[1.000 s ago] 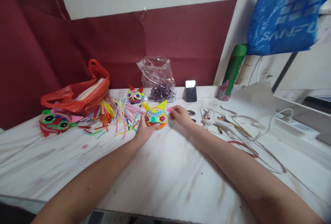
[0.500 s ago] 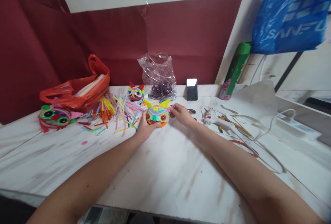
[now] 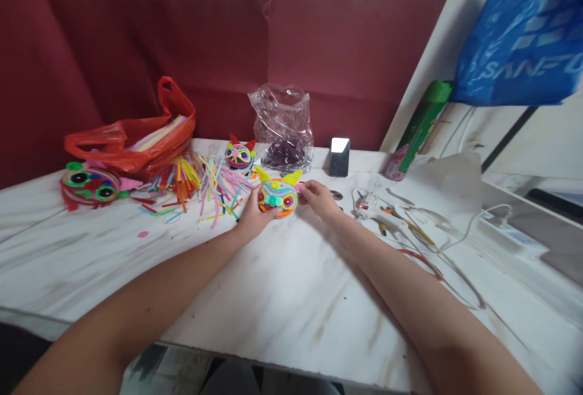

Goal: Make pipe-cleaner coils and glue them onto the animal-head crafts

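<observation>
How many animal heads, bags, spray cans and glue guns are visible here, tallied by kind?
Animal heads: 3 (yellow-eared head, red-eared head, far-left head)
Bags: 3 (red bag, clear bag, blue bag)
Spray cans: 1 (green-and-pink can)
Glue guns: 1 (white glue gun)
Total: 8

L hand (image 3: pixel 257 216) is hiding fingers behind toy face (image 3: pixel 277 197); R hand (image 3: pixel 319 199) is covering pt of pink bit (image 3: pixel 299 188). Blue bag (image 3: pixel 519 36) is running off view, top & R. Nr table (image 3: pixel 273 285) back edge, print on can (image 3: pixel 421 127) is blurring.
</observation>
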Action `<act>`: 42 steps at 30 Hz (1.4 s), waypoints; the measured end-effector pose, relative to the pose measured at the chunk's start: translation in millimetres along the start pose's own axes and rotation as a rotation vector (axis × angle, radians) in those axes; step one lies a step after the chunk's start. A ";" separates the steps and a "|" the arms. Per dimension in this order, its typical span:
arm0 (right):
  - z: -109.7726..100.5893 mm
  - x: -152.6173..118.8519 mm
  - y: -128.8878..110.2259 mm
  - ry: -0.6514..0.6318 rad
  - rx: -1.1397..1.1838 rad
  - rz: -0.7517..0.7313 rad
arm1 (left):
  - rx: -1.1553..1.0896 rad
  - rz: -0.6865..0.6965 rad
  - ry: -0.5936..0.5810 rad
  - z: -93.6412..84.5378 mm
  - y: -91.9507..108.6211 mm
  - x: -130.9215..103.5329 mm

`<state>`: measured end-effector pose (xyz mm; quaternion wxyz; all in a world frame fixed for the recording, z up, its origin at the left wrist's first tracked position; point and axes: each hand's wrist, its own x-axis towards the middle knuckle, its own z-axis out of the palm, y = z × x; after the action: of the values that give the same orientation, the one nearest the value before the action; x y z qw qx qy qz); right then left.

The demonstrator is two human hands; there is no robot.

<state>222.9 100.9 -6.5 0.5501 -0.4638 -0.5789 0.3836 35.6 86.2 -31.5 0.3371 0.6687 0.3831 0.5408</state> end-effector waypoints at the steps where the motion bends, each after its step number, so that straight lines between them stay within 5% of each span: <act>1: -0.4 0.0 0.6 0.000 0.000 0.001 | 0.003 0.008 -0.003 0.1 0.0 -0.1; 15: -1.3 -1.1 9.8 0.017 0.027 0.024 | -0.011 0.030 0.120 2.3 -3.0 -3.5; 42: -1.4 -3.7 17.3 0.032 0.075 0.078 | -0.029 0.056 0.079 2.0 -4.7 -10.6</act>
<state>226.1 102.1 -23.9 0.5608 -0.4711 -0.5369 0.4186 35.5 79.1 -40.8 0.3163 0.6524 0.3691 0.5814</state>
